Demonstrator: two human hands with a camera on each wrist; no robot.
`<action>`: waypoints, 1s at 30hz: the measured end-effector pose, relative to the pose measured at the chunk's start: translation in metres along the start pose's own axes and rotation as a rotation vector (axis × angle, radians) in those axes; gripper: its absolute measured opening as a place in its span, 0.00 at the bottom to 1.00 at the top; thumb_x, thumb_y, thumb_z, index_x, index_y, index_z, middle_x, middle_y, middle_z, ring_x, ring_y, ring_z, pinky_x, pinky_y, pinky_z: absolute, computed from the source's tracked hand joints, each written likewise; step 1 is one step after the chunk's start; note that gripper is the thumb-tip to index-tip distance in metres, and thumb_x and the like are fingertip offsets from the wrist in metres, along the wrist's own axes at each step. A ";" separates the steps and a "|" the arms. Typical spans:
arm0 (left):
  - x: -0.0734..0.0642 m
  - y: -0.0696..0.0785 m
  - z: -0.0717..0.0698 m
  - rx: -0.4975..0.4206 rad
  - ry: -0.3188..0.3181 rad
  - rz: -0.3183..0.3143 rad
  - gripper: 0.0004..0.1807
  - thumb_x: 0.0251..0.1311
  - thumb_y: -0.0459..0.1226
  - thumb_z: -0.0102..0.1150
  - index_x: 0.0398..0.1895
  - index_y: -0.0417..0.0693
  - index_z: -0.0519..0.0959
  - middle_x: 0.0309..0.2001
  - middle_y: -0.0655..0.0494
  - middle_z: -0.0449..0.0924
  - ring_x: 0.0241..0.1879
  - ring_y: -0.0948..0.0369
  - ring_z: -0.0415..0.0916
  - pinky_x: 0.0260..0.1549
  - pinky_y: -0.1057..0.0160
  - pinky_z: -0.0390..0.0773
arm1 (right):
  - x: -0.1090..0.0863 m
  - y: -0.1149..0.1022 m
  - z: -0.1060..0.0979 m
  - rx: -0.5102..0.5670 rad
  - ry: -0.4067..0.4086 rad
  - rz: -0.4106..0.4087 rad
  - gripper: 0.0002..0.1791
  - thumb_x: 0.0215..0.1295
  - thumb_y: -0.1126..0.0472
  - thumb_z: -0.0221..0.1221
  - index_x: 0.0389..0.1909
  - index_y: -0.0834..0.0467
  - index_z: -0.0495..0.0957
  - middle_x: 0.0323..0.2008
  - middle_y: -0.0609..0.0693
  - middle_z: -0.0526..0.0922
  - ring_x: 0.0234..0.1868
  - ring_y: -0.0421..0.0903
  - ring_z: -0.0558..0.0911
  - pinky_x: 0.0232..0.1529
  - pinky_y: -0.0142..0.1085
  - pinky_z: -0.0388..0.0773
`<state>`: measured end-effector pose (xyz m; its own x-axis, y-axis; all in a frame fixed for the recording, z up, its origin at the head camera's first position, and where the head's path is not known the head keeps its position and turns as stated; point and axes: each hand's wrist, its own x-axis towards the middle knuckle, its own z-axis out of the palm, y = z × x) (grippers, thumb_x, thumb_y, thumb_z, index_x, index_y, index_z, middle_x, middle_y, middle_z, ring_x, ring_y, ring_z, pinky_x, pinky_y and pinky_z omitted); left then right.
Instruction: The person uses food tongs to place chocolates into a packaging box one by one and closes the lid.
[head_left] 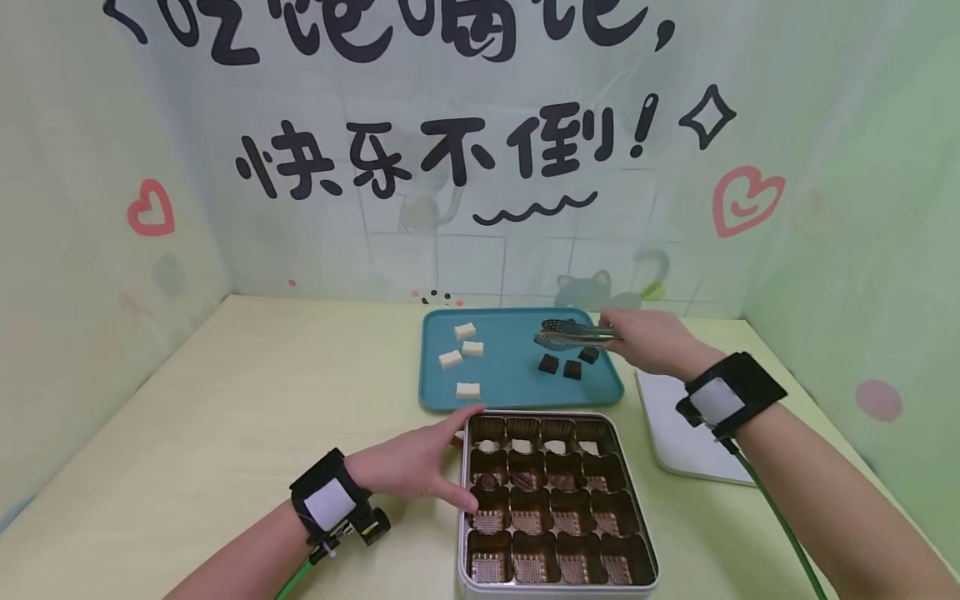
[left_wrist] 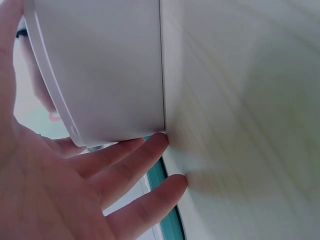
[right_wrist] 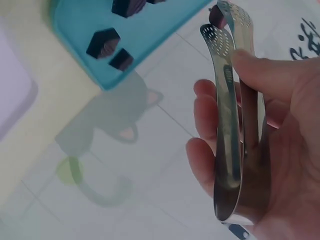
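Observation:
My right hand (head_left: 652, 340) grips metal food tongs (head_left: 577, 334) above the right half of a blue tray (head_left: 510, 392). Pinched in the perforated tong tips is a dark chocolate piece (right_wrist: 216, 17), clear only in the right wrist view. Below lie several dark chocolate pieces (head_left: 572, 369); several white pieces (head_left: 450, 359) lie at the tray's left. My left hand (head_left: 412, 460) touches the left side of a tin box (head_left: 462, 550), its fingers (left_wrist: 135, 160) extended around the far corner. The box's divided insert has white pieces (head_left: 555, 447) at the back and dark chocolates (head_left: 522, 481) one row nearer.
A white flat board or lid (head_left: 697, 437) lies on the table (head_left: 315, 375) right of the box, partly beneath my right forearm. A printed curtain (head_left: 480, 250) encloses the back and sides. Green cables (head_left: 780, 517) trail from both wrist cameras.

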<state>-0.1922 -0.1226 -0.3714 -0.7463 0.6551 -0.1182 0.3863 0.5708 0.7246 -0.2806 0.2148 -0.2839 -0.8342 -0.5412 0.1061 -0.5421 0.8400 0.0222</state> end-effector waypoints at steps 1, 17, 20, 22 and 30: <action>0.000 0.000 0.000 0.000 0.000 -0.001 0.65 0.44 0.54 0.74 0.78 0.50 0.39 0.73 0.42 0.52 0.62 0.52 0.67 0.62 0.51 0.64 | -0.008 0.001 -0.005 -0.003 0.006 -0.008 0.08 0.66 0.63 0.62 0.42 0.60 0.74 0.27 0.48 0.77 0.22 0.43 0.72 0.23 0.39 0.70; -0.001 0.001 -0.002 -0.004 -0.003 -0.009 0.65 0.45 0.54 0.74 0.78 0.51 0.39 0.73 0.41 0.52 0.65 0.49 0.64 0.62 0.49 0.64 | -0.113 -0.031 -0.049 -0.067 0.053 -0.213 0.17 0.49 0.63 0.73 0.36 0.48 0.76 0.30 0.35 0.74 0.25 0.35 0.76 0.24 0.35 0.73; -0.002 0.001 -0.003 -0.012 0.002 -0.013 0.65 0.45 0.53 0.75 0.78 0.51 0.39 0.73 0.40 0.52 0.64 0.48 0.64 0.62 0.48 0.64 | -0.120 -0.038 -0.049 -0.126 0.058 -0.245 0.19 0.46 0.63 0.75 0.32 0.47 0.74 0.27 0.34 0.70 0.23 0.35 0.74 0.23 0.34 0.72; -0.002 0.000 -0.003 -0.014 0.003 -0.012 0.65 0.45 0.53 0.75 0.78 0.50 0.39 0.73 0.40 0.52 0.65 0.47 0.64 0.62 0.48 0.64 | -0.122 -0.043 -0.047 -0.165 0.045 -0.253 0.20 0.44 0.62 0.76 0.31 0.48 0.73 0.25 0.34 0.68 0.22 0.36 0.73 0.22 0.34 0.71; -0.001 0.000 -0.002 0.002 -0.007 0.013 0.64 0.47 0.54 0.73 0.78 0.49 0.39 0.73 0.41 0.52 0.64 0.49 0.66 0.60 0.50 0.66 | -0.121 -0.059 -0.041 -0.332 0.039 -0.259 0.22 0.39 0.60 0.77 0.29 0.51 0.72 0.21 0.40 0.63 0.19 0.42 0.69 0.16 0.32 0.64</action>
<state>-0.1928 -0.1238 -0.3695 -0.7371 0.6662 -0.1133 0.3974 0.5629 0.7248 -0.1433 0.2325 -0.2577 -0.6667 -0.7396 0.0923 -0.6660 0.6468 0.3716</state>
